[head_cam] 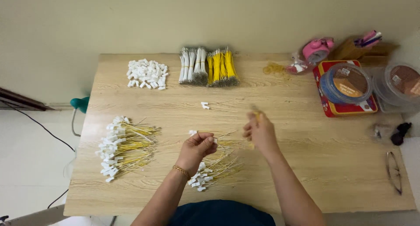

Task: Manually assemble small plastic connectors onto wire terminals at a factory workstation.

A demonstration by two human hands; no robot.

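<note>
Pale wood grain covers the worktop [306, 164], which stands against a plain cream wall. At its far edge lie a heap of white plastic connectors [147, 73], 2 bundles of white wires [193, 67] and 2 bundles of yellow wires [222, 67]. To the left sits a large pile of finished pieces [124, 148], white connectors with yellow wires fanning out to the right.

The left hand [197, 148], with a gold bracelet at the wrist, is pinched closed on a small white connector [215, 140] held just above a smaller pile of wired connectors [211, 169] near the front edge. The right hand [260, 130] is blurred by motion; it seems to be closed on a thin yellow wire [256, 115] at its fingertips, though the blur makes that hard to confirm.

A loose connector with wire [205, 105] lies apart near the middle of the worktop. On the right stand a red tin [326, 104] carrying a round clear tub [345, 82], a second tub [400, 83], a pink object [318, 49], a scatter of rubber bands [274, 68] and a pair of glasses [393, 171].

The wire is fine and the connector tiny, so a fast or slightly off-line approach could bend the tip or miss the opening. A loose pinch could drop the connector into the pile below, where it would be hard to tell from the rest.
</note>
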